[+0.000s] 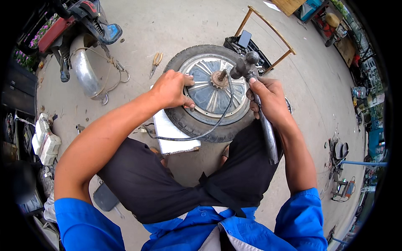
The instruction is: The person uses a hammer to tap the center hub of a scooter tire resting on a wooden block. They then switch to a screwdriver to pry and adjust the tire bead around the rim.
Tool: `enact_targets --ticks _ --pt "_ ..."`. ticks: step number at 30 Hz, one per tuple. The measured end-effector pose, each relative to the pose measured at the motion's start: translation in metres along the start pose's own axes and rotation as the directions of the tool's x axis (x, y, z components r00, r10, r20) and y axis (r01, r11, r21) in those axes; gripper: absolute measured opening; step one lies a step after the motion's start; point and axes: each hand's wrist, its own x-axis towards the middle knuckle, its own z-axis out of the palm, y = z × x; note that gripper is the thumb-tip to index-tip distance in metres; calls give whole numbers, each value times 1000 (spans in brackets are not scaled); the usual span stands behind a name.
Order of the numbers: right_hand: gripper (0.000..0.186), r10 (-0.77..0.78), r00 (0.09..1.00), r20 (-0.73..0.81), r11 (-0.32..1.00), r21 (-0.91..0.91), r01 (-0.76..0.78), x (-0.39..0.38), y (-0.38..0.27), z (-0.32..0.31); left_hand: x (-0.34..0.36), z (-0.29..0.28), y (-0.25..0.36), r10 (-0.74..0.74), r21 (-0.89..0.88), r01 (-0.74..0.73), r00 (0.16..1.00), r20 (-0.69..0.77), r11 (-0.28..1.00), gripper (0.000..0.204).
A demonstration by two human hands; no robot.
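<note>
A wheel [184, 121] with a black tyre and a finned grey metal hub lies flat between my knees, partly on a white block [165, 144]. At its centre a small rusty sprocket [217, 80] surrounds an upright axle. A dark cable [228, 106] leaves the axle and curves over the near side of the tyre. My left hand [171, 89] grips the wheel's left side, fingers and thumb reaching onto the hub edge. In my right hand [270, 98] is a hammer [268, 134], held upright above the wheel's right side, its dark head near the axle.
Pliers [155, 64] with yellow handles lie beyond the tyre. A black toolbox [264, 62] and a wooden frame [272, 27] stand behind the wheel. At the upper left is a vehicle with a silver mudguard [83, 69]. Clutter lines both sides.
</note>
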Motion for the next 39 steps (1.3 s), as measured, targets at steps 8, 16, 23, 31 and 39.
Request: enact_targets --ticks 8,16,23,31,39 --pt "37 -14 1000 -21 1000 -3 14 2 3 0 2 -6 1 -15 -20 15 1000 14 1000 76" --pt "37 -16 1000 -3 1000 15 16 3 7 0 3 -8 1 12 5 -12 1000 0 1000 75" --pt "34 36 998 48 999 -4 -35 1 12 -2 2 -3 -1 49 15 -48 999 -18 999 75" --pt "28 28 994 -103 952 305 5 -20 3 -42 4 -5 1 44 8 -44 999 -28 999 74" --pt "26 128 917 -377 966 259 -28 -100 73 -132 1 -11 3 -23 -41 22 999 -33 999 59"
